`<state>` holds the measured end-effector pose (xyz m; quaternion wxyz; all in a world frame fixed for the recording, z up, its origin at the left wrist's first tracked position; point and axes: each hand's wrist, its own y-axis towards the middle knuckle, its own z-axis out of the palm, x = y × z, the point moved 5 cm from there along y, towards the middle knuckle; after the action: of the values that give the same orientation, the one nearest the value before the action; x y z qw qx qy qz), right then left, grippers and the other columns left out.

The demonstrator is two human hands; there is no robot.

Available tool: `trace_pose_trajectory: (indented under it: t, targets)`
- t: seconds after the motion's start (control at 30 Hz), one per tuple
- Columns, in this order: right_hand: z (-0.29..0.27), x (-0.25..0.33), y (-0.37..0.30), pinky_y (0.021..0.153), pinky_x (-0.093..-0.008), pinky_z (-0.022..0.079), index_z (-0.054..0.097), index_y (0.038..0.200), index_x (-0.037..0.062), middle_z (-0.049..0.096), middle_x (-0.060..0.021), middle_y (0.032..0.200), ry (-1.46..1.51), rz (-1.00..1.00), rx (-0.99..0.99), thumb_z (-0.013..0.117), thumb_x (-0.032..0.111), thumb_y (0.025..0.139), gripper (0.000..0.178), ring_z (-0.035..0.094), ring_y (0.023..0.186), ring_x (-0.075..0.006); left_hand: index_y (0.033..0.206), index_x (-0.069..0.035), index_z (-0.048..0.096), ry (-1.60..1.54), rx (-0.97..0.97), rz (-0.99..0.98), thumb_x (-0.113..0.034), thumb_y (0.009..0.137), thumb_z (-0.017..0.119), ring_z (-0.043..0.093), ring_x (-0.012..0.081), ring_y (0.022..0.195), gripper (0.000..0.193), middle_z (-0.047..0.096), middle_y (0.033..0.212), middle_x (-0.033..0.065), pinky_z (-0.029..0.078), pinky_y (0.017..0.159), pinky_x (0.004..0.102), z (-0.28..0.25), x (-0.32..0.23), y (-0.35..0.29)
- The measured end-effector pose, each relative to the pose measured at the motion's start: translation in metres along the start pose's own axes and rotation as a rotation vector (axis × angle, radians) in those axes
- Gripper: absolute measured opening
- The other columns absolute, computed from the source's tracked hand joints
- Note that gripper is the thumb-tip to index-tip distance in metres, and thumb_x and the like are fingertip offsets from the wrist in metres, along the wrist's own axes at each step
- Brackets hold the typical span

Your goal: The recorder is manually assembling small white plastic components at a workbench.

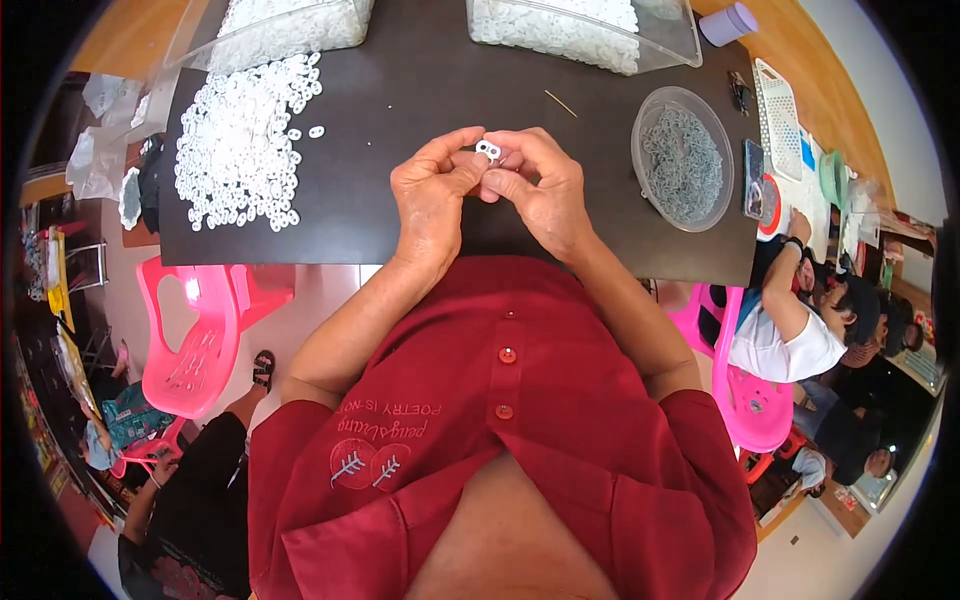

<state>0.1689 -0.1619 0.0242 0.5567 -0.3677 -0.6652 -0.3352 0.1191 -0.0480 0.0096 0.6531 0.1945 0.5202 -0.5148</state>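
Above the near side of the dark table, my two hands meet at the fingertips. My left hand (430, 200) pinches a small white plastic piece with two round holes (488, 149) between thumb and fingers. Right beside it, my right hand (547, 190) is closed, its thumb and index finger curled toward the piece. Whatever those right fingertips hold is too small and covered to make out. A heap of similar white two-hole pieces (240, 140) lies to the left on the table. To the right stands a round clear tub (641, 170) full of small grey metal parts.
Two clear bins (345, 40) (685, 45) of white pieces stand at the far edge. A thin stick (561, 103), a phone (753, 180), a white basket (782, 110) and a purple cup (728, 24) are around. Pink chairs (195, 340) and other people (800, 340) flank the table.
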Motion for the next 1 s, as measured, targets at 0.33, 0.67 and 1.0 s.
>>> trace_pose_trajectory:
  t: [0.33,0.67,1.0]
  targets:
    - [-0.006,0.008,0.000,0.068,-0.0242,0.050,0.062,0.100,-0.0002,0.057,-0.0071,0.091,-0.279,-0.284,-0.118,0.065,-0.004,0.075,0.025,0.060,0.078,-0.0133,0.101,0.006,0.062,0.000,0.008,0.016,0.001,0.084,0.057,0.055,0.0086,0.062,0.018,0.062,0.077,0.0058,0.046,0.057,0.0204,0.003,-0.002,-0.001]
    - [-0.009,0.012,-0.002,0.070,-0.0227,0.050,0.060,0.102,-0.0025,0.055,-0.0066,0.093,-0.235,-0.276,-0.139,0.060,-0.007,0.079,0.024,0.059,0.080,-0.0121,0.101,0.005,0.063,0.080,0.072,0.161,-0.005,0.084,0.061,0.054,0.0106,0.068,0.020,0.063,0.083,0.0070,0.046,0.060,0.0228,0.008,-0.007,-0.002]
    - [-0.008,0.019,-0.003,0.065,-0.0238,0.049,0.056,0.104,-0.0043,0.053,-0.0077,0.093,-0.110,-0.330,-0.144,0.055,-0.008,0.083,0.022,0.057,0.075,-0.0123,0.103,0.005,0.059,-0.028,0.153,0.288,-0.008,0.086,0.060,0.053,0.0112,0.070,0.022,0.062,0.089,0.0080,0.045,0.062,0.0237,0.018,-0.018,-0.004]
